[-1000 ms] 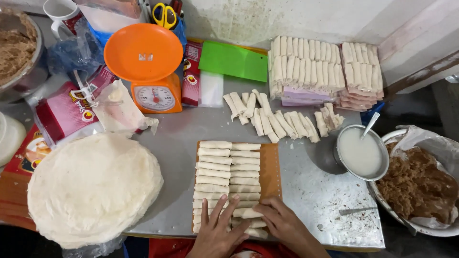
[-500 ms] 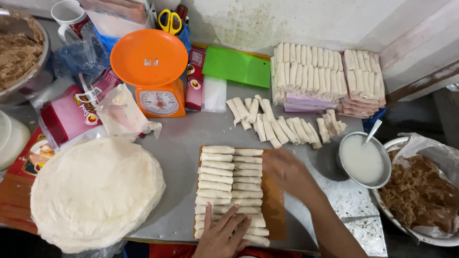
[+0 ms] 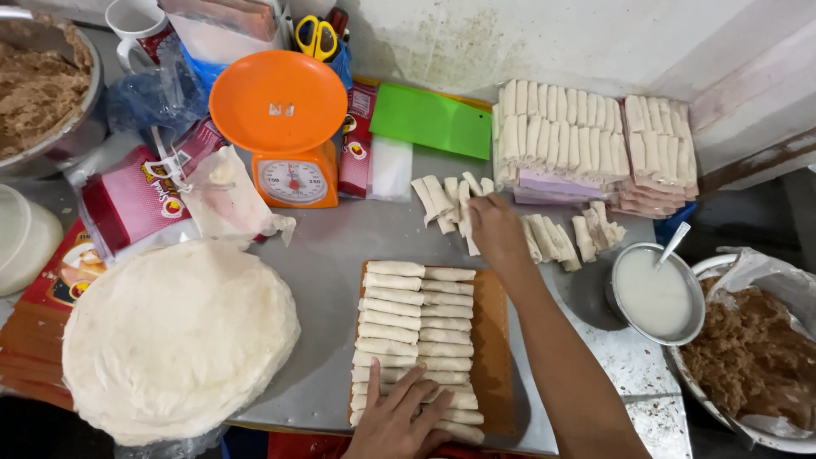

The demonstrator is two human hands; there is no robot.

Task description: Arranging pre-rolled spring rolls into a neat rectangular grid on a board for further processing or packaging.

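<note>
My left hand [image 3: 401, 416] lies flat with fingers spread on the near end of two rows of pale spring rolls [image 3: 416, 327] laid on a brown board [image 3: 495, 340]. My right hand [image 3: 496, 229] reaches across the grey table [image 3: 327, 255] to a loose heap of rolls [image 3: 446, 202], fingers curled down onto them. Whether it grips one is hidden by the hand. More loose rolls [image 3: 574, 235] lie to its right.
A stack of round white wrappers [image 3: 174, 336] lies at left. An orange kitchen scale [image 3: 282, 127] and a green board [image 3: 432, 121] stand behind. Stacked trays of rolls [image 3: 586, 140] sit at back right. A bowl of white paste [image 3: 656, 293] and bowls of brown filling [image 3: 752, 357] are near.
My right hand left the near end of the board and reached up and away to the loose heap of rolls. My left hand stayed on the rows.
</note>
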